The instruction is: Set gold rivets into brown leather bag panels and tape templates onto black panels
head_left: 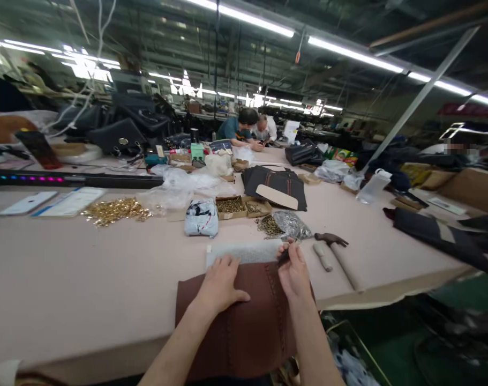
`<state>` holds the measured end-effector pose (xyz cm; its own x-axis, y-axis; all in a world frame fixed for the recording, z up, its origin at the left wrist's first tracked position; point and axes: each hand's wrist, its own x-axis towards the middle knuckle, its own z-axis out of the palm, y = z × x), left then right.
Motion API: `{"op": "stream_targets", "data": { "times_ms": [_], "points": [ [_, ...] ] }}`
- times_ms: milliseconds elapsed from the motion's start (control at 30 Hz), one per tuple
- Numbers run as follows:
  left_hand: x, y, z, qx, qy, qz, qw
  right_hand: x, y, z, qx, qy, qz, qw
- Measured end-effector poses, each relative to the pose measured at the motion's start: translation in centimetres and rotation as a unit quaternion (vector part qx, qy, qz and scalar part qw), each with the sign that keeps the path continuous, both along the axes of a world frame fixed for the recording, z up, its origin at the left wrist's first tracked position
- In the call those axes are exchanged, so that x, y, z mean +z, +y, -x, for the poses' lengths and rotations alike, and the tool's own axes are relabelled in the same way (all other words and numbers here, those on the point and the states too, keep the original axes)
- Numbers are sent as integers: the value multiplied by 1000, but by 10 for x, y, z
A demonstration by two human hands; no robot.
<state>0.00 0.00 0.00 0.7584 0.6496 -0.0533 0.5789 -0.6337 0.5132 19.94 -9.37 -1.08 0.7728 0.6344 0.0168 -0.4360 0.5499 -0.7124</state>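
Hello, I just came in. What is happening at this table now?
A person's left hand presses flat on a brown panel at the table edge. The right hand pinches a small dark item over the panel's far edge, too small to identify. A pale sheet lies just beyond. To the right rest a hammer and a short grey roll, both untouched.

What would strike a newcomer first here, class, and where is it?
Probably the heap of shiny gold-coloured pieces on the table's left side. Next, the large brown stitched piece at the near edge, under the spread left hand. Overhead, bright tube lights cut across the dim hall.
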Motion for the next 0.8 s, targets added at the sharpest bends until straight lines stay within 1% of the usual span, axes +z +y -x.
{"op": "stream_targets", "data": {
  "times_ms": [67,133,233,300,333,367,433,467,533,633,700,800],
  "points": [
    [-1,4,-7,9,9,-8,1000,-1,-2,-1,33,-13,28,999],
    [0,10,-14,9,8,-6,1000,-2,-2,2,59,-28,43,997],
    [6,19,-21,2,23,8,1000,-4,1,8,76,-24,36,996],
    [9,27,-22,-32,18,58,998,-4,3,9,76,-12,24,997],
    [10,32,-21,-61,4,104,993,-4,4,9,73,-8,18,997],
    [10,37,-20,-94,-19,160,982,-4,4,8,70,-6,13,997],
    [8,47,-19,-152,-73,280,945,-3,5,5,64,-3,4,998],
    [6,51,-19,-168,-96,333,923,-2,5,3,60,-1,-1,998],
    [2,57,-19,-180,-128,417,882,-1,4,1,52,-2,-7,999],
    [-3,63,-20,-182,-152,490,839,-4,1,-2,25,-33,6,999],
    [-4,66,-20,-185,-163,518,819,-7,-2,-3,17,-73,32,997],
    [-6,70,-18,-193,-174,547,796,-14,-5,-4,32,-122,61,990]
  ]
}}
